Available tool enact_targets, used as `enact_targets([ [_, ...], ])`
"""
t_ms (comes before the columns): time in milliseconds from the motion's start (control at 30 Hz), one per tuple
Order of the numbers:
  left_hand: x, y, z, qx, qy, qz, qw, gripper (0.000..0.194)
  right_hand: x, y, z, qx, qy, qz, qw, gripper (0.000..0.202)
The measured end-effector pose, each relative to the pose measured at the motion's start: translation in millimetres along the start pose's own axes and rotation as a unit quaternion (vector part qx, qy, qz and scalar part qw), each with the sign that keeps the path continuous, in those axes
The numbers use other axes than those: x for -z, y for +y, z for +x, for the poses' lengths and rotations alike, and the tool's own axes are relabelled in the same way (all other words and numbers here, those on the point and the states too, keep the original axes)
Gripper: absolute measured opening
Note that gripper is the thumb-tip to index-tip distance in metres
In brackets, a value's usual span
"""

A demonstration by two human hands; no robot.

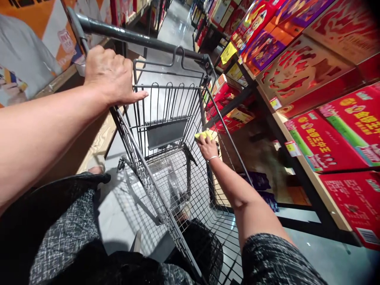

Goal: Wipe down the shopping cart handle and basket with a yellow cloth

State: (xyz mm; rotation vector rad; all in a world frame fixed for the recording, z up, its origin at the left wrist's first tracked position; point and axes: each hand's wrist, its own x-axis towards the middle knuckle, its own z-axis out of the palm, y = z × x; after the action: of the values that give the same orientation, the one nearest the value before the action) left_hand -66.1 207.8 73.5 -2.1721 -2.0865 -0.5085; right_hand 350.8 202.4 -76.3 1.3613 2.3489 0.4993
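The left hand (110, 75) rests closed over the corner of the shopping cart (166, 130) by its handle bar (139, 38), fingers curled on the frame. The right hand (207, 146) presses a yellow cloth (203, 135) against the cart's far inner side, fingers clamped on it. Wiping looks underway at that side by the shelf (297, 130) of red boxes (323, 142); which wires are already clean cannot be told.

Bright overhead store light glares off the floor (175, 23); edges bend wide-angle, corners darken, shelf interior blurs.
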Motion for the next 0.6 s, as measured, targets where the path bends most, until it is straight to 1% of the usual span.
enact_targets([
  [67, -3.1, -1, 2, 0.029, -0.011, -0.018, 0.999, 0.113, -37, -32, -17, 0.003, -0.049, 0.034, 0.998, 0.049],
  [133, -9.8, -5, 6, 0.054, -0.023, -0.022, 0.998, 0.119, -68, -63, -32, -0.031, -0.099, 0.088, 0.991, 0.051],
  [200, -18.4, -11, 11, 0.057, -0.032, -0.020, 0.998, 0.127, -90, -91, -46, -0.080, -0.148, 0.140, 0.976, 0.055],
  [267, -25.0, -15, 15, 0.057, -0.032, -0.025, 0.998, 0.132, -102, -114, -56, -0.144, -0.176, 0.191, 0.955, 0.062],
  [300, -26.5, -16, 17, 0.059, -0.031, -0.027, 0.997, 0.133, -105, -124, -60, -0.173, -0.181, 0.214, 0.944, 0.065],
  [367, -24.5, -13, 17, 0.044, -0.018, -0.020, 0.999, 0.127, -104, -143, -66, -0.209, -0.184, 0.251, 0.927, 0.072],
  [433, -16.8, -4, 15, -0.004, 0.011, 0.008, 1.000, 0.114, -97, -164, -73, -0.202, -0.183, 0.293, 0.916, 0.078],
  [467, -11.7, 1, 13, -0.030, 0.032, 0.024, 0.999, 0.106, -91, -176, -76, -0.187, -0.181, 0.343, 0.903, 0.080],
  [500, -6.2, 6, 10, -0.052, 0.056, 0.034, 0.996, 0.098, -85, -190, -80, -0.166, -0.176, 0.408, 0.880, 0.080],
  [533, -0.8, 11, 6, -0.065, 0.075, 0.036, 0.994, 0.091, -78, -204, -84, -0.141, -0.169, 0.477, 0.851, 0.080],
  [600, 7.7, 19, -4, -0.070, 0.085, 0.017, 0.994, 0.082, -63, -233, -91, -0.084, -0.150, 0.594, 0.786, 0.078],
])
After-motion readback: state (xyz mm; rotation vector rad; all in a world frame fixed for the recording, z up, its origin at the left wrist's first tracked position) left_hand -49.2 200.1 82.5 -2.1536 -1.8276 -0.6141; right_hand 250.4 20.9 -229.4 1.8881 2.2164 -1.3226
